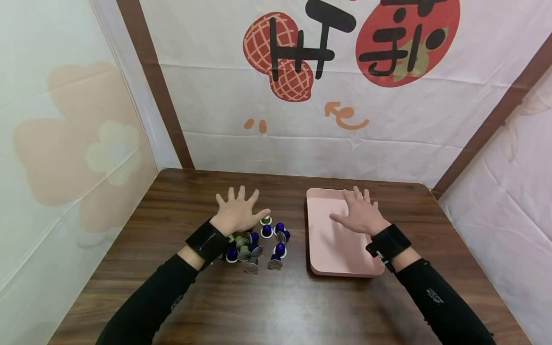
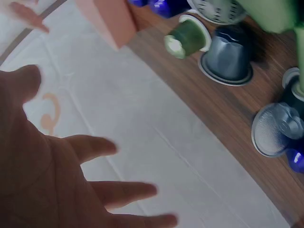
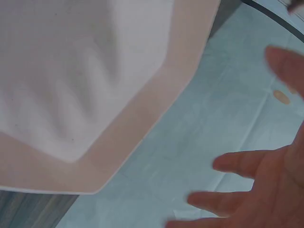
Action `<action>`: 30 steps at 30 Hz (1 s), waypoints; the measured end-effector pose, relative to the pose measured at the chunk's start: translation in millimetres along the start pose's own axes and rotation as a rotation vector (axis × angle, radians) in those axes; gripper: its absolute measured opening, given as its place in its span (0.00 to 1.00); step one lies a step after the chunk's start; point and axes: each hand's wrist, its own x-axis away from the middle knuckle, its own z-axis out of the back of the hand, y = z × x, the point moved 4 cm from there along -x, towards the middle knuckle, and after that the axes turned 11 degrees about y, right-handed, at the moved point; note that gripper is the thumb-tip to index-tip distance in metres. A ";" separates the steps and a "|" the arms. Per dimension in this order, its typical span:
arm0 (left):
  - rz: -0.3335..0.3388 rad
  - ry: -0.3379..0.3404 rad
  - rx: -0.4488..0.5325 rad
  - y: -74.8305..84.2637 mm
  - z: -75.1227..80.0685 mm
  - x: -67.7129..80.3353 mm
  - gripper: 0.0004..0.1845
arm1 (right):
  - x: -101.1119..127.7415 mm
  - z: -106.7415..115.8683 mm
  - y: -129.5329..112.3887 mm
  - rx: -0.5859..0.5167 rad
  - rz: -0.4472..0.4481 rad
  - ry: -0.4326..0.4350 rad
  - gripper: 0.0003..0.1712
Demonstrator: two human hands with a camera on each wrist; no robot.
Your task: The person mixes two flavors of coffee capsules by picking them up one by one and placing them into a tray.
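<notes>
The person's left hand [image 1: 237,213] and right hand [image 1: 361,214] were held well apart, each with its fingers spread and gripping nothing. The left hand hovered over the far side of a cluster of small capsules [image 1: 243,243] on the left of the wooden table [image 1: 280,306], its thumb pointing right. The hand and wrist hid part of the cluster, so a full count could not be told.

The capsules were green, blue and dark grey, with pale rims; some stood rim down, and others lay tipped so that their silvery lids showed. A green capsule [image 1: 266,220] lay at the far edge, just beyond a blue capsule [image 1: 267,231], and a dark grey capsule [image 1: 251,265] lay tipped at the near edge. A few more blue ones were grouped just to the right.

The right hand hovered over the far right part of a shallow pink tray [image 1: 319,239], to the right of the capsules, and soft shadows fell on the tray's floor. Both wrists wore black bands [image 1: 389,242] below black sleeves [image 1: 444,299]. Beyond the table hung a white cloth [image 1: 207,96] with a peanut print [image 1: 284,57].
</notes>
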 end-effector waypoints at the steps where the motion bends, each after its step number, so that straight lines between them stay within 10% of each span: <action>1: -0.009 -0.001 0.004 -0.6 -0.1 0.7 0.41 | 1.7 2.0 2.0 -0.008 0.004 0.010 0.50; 16: -0.039 0.013 0.184 -32.5 -5.6 30.0 0.30 | 24.3 1.0 44.5 -0.034 -0.118 -0.067 0.39; 30: -0.042 -0.007 0.341 -70.5 -8.7 31.6 0.27 | 48.1 -18.8 82.0 -0.293 -0.202 -0.249 0.34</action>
